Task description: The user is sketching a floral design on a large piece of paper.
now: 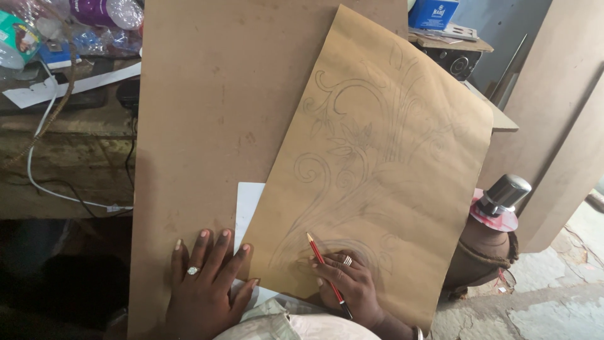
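Pencilling a floral scroll onto brown paper.

Right hand [348, 284] closed round a red pencil [324, 266], tip touching the brown paper sheet [402, 208] near its lower edge, just below the faint curling stems already drawn there. Left hand [204, 283] spread flat and holding nothing, pressed on the wooden board [207, 113] just left of the sheet, fingertips reaching a white sheet [247, 201] tucked under the brown paper's corner. Best done, probably, with light strokes, the flat hand weighting the board, and the pencil wrist resting on the sheet itself. Metal-capped pot [497, 217] right of the sheet.
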